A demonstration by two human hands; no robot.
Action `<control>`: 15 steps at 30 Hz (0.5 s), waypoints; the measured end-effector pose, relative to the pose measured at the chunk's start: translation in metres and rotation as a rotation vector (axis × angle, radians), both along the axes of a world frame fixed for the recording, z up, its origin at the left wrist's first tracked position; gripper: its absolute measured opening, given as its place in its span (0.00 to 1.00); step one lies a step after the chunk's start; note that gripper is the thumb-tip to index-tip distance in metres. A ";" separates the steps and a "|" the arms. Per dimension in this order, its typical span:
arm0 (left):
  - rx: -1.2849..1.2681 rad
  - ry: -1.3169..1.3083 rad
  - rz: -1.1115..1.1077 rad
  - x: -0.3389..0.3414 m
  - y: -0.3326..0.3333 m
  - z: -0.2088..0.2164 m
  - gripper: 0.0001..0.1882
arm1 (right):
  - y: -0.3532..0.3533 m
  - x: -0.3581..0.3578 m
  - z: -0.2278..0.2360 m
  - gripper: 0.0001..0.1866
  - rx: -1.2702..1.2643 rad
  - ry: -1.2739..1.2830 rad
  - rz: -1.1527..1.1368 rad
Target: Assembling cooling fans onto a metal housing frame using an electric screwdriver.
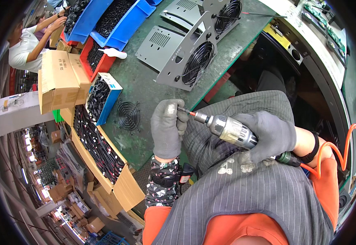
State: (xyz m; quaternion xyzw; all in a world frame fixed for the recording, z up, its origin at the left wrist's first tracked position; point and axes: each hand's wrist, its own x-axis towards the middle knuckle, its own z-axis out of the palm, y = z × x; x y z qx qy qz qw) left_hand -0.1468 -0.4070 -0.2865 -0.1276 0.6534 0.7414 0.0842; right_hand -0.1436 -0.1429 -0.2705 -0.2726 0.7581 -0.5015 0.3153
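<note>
My right hand (270, 134), in a grey glove, is wrapped round a pneumatic screwdriver (233, 130) with a worn silver body. Its bit (186, 111) points left to my left hand (166, 126), gloved too, whose curled fingers and thumb meet at the bit's tip. Anything small pinched there is hidden by the glove. Beyond my hands, on the green workbench (145, 92), stands a grey metal panel (174, 67) with a black round fan grille (198, 63) fixed in it. A loose fan grille (128, 116) lies flat to the left of my left hand.
A second panel with a grille (228, 16) stands behind. Blue bins (123, 28), a red bin (104, 65) and a carton of black cables (98, 149) line the left side. An orange air hose (345, 151) loops at right. Another person (26, 45) works at far left.
</note>
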 end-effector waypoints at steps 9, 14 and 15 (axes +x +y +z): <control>-0.001 0.034 0.175 -0.027 -0.005 -0.005 0.14 | 0.021 0.006 -0.007 0.35 0.012 -0.222 -0.140; -0.103 0.129 0.135 -0.041 0.005 -0.020 0.16 | 0.021 0.007 -0.018 0.33 -0.037 -0.192 -0.192; -0.135 0.132 0.125 -0.042 0.009 -0.023 0.13 | 0.018 0.007 -0.020 0.32 -0.060 -0.178 -0.203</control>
